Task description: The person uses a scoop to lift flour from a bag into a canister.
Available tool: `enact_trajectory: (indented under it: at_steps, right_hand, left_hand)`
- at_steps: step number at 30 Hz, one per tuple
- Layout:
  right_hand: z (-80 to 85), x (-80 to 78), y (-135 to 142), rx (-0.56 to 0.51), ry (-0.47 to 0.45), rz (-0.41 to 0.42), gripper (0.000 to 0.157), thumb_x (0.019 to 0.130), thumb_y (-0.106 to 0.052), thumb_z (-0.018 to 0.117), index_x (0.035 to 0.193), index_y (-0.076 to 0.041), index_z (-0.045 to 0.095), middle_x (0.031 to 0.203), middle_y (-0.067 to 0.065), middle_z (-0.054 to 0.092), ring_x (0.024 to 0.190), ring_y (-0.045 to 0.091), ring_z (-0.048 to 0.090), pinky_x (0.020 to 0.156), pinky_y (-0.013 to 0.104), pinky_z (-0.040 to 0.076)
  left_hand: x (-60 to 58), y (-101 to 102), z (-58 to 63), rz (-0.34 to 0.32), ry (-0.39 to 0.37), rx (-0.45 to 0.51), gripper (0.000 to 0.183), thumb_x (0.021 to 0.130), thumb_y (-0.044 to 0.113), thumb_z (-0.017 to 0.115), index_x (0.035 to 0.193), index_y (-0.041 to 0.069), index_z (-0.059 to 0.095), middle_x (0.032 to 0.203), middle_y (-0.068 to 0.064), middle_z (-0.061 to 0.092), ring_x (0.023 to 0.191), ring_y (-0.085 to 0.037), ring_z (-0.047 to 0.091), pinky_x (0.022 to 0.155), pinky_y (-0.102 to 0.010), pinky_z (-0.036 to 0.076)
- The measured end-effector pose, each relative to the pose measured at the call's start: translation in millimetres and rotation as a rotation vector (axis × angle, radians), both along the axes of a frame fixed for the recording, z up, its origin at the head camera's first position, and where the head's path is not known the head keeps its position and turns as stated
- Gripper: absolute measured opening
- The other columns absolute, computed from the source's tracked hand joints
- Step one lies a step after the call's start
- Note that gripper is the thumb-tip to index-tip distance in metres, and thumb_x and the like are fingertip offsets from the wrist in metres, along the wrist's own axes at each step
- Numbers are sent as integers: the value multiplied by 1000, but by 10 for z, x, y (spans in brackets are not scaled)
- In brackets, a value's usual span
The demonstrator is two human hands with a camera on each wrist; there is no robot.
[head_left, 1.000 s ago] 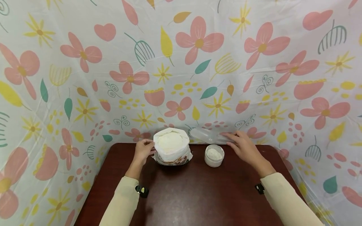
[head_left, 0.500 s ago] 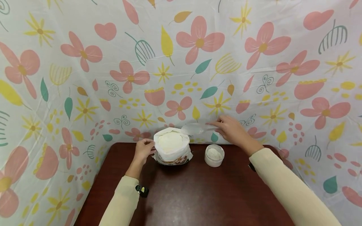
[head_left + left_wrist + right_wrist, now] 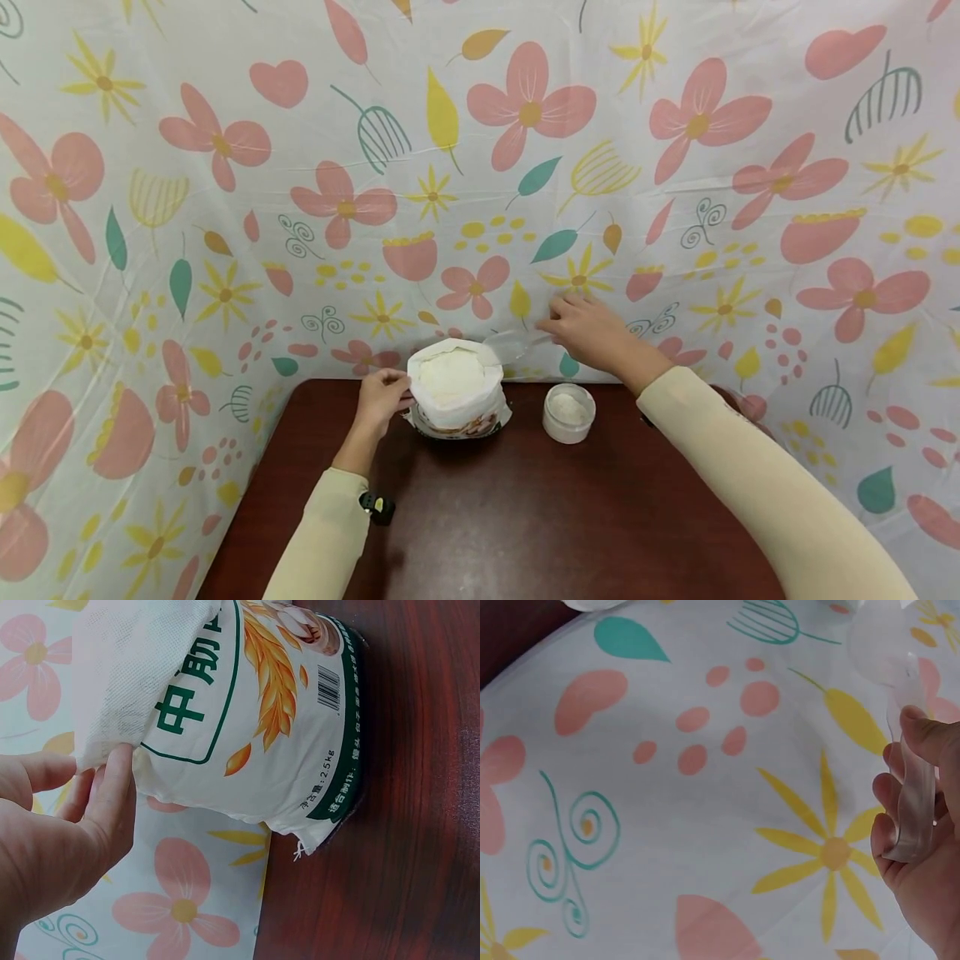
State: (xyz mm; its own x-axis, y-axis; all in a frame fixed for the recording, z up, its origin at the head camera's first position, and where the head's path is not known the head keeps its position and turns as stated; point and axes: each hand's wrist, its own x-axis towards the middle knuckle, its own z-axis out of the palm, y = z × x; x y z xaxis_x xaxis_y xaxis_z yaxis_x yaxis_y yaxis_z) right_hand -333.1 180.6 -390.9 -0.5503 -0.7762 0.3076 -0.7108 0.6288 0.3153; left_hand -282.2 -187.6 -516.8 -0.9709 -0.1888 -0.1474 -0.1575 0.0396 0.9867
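A white flour bag [image 3: 453,400] stands at the table's far edge with its top folded outward, and pale flour [image 3: 452,372] fills its mouth. Wheat ears and green print mark its side in the left wrist view. My left hand [image 3: 381,396] pinches the folded rim [image 3: 124,682] between thumb and fingers. In my right hand [image 3: 588,333] is a clear plastic scoop [image 3: 517,343], its bowl over the bag's right rim. The right wrist view shows my fingers curled round the scoop's handle [image 3: 916,802]. Right of the bag sits a round clear tub [image 3: 567,414] with white powder inside.
The dark red-brown table [image 3: 517,517] ends just behind the bag and tub. A flowered cloth [image 3: 465,208] hangs close behind that edge and along both sides.
My right hand has lifted and moved left, carrying the scoop from above the tub to the bag's right rim. My left hand and the bag have stayed in place.
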Motion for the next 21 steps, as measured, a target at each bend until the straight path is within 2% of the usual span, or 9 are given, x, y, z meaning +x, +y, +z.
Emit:
enact_trajectory:
  at_steps: [5, 12, 14, 20, 21]
  right_hand:
    - [67, -26, -102, 80, 9, -6, 33, 87, -17, 85, 118, -20, 77, 101, 6, 60, 96, 27, 58, 70, 37, 54]
    - [140, -41, -295, 160, 84, 17, 19, 89, -20, 83, 108, -21, 80, 99, 7, 64, 89, 27, 59, 61, 36, 50]
    - [148, -38, -340, 173, 105, 15, 16, 91, -20, 81, 106, -21, 80, 97, 7, 64, 87, 27, 58, 61, 36, 50]
    - [165, -47, -428, 199, 116, -10, 13, 96, -18, 75, 107, -22, 81, 95, 7, 63, 85, 26, 58, 62, 38, 52]
    - [175, -45, -441, 201, 111, -13, 14, 96, -17, 75, 107, -22, 81, 95, 7, 63, 85, 26, 58, 62, 38, 52]
  left_hand:
    - [-3, 5, 4, -3, -3, -4, 29, 102, 6, 60, 125, -12, 62, 105, -20, 64, 83, -18, 69, 95, -50, 63]
    - [1, 3, 15, -3, -6, 2, 30, 103, 7, 60, 126, -12, 62, 105, -19, 64, 84, -19, 70, 94, -48, 63]
    - [27, 8, 70, -10, -14, 9, 31, 103, 7, 60, 127, -13, 61, 105, -19, 64, 85, -19, 69, 96, -50, 62]
    - [26, 10, 61, -9, -10, 1, 31, 103, 7, 60, 127, -13, 61, 107, -21, 64, 85, -19, 70, 97, -51, 61]
    - [2, 3, 14, -3, -6, -1, 31, 103, 8, 61, 127, -12, 62, 107, -21, 64, 84, -18, 70, 95, -49, 63]
